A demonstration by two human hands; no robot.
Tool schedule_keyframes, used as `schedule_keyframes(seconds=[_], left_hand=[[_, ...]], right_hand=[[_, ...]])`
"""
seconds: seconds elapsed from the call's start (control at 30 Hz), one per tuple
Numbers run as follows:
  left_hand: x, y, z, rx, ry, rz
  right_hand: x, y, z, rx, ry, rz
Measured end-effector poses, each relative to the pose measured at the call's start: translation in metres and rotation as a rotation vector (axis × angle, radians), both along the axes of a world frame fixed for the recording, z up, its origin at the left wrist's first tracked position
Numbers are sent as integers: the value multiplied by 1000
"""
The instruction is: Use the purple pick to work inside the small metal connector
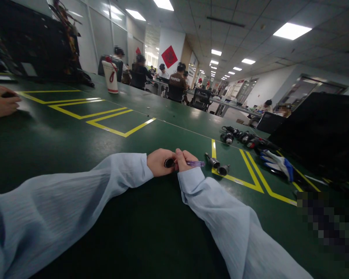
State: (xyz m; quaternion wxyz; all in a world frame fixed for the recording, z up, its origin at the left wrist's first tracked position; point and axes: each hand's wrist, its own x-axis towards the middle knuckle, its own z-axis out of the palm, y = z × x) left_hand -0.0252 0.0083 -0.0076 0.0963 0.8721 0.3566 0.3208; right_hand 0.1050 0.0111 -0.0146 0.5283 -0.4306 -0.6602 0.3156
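Observation:
Both my arms in pale blue sleeves reach forward over the green table (75,139). My left hand (158,161) is closed around a small black round part (169,163). My right hand (184,159) is closed on a translucent purple tool handle (195,164) whose end points right. The two hands touch each other. Just to the right lie two small metal cylindrical parts (212,160) (223,169) on a yellow floor-tape line.
More black and metal parts (238,137) and a blue-white glove (276,162) lie at the right, before a black case (317,131). A white cup (111,76) stands far left. Another person's hand (1,100) rests at the left edge. People sit at tables behind.

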Motion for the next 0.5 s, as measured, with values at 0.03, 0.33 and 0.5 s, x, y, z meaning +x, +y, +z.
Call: schedule_keyframes(seconds=[0.03,0.33,0.5], left_hand=[[0,0,0,-9,5,-5],[-3,1,5,-50,-40,11],[-3,0,5,-67,-80,20]], right_hand=[[0,0,1,-40,49,22],[2,-1,7,-273,328,179],[5,-2,10,-277,397,197]])
